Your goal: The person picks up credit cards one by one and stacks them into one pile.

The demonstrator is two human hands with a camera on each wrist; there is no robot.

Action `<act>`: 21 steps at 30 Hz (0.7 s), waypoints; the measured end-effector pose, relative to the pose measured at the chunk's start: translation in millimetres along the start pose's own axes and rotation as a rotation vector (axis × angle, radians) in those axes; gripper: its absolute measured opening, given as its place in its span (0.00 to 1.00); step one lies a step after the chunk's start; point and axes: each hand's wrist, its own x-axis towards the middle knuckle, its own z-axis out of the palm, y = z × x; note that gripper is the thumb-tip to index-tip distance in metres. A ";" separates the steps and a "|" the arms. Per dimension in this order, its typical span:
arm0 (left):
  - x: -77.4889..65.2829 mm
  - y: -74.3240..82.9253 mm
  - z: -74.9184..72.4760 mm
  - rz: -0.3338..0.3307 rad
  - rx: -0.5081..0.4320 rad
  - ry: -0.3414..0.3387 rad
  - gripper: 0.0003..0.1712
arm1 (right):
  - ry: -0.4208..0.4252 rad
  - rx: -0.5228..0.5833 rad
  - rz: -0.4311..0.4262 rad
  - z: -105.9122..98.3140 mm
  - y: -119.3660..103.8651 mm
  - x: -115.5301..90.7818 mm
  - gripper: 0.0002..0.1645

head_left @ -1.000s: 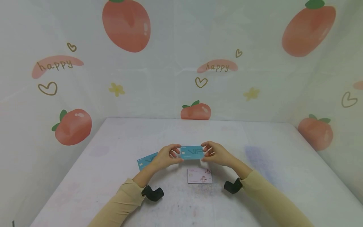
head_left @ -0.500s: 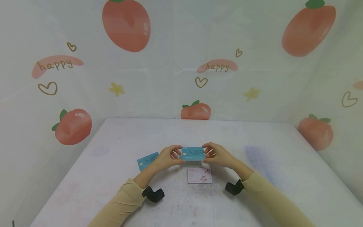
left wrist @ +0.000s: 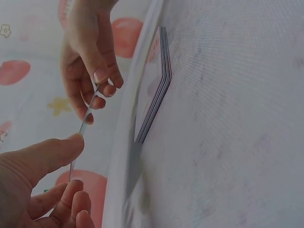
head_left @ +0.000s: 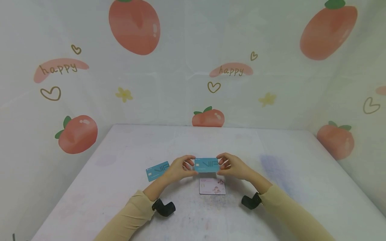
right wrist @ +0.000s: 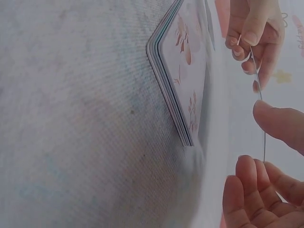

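Note:
A blue VIP card [head_left: 206, 165] is held up by its two short ends in the head view. My left hand [head_left: 180, 168] pinches the left end between thumb and fingers, and my right hand [head_left: 234, 166] pinches the right end the same way. Seen edge-on in the left wrist view, the card [left wrist: 89, 110] is a thin line raised off the table. Just nearer than it lies a small stack of cards [head_left: 212, 186], with a pale pink VIP card on top; its layered edges show in the right wrist view.
Another blue VIP card [head_left: 157, 170] lies slanted on the white table [head_left: 120, 147], left of my left hand and partly hidden by it. Black wrist mounts [head_left: 164, 208] sit under both wrists. A printed cloth backdrop [head_left: 169, 80] rises behind the table.
Both hands have shifted slightly right and toward the body with the blue card between them. The stack and the other blue card have stayed in place.

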 end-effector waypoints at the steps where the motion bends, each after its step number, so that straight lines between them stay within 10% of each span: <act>1: -0.2 0.5 0.2 0.001 -0.001 -0.001 0.32 | -0.001 -0.001 0.000 -0.1 0.4 -0.4 0.32; 21: -2.6 2.8 4.9 0.026 -0.002 -0.020 0.33 | 0.009 -0.008 -0.025 2.5 4.8 -8.5 0.32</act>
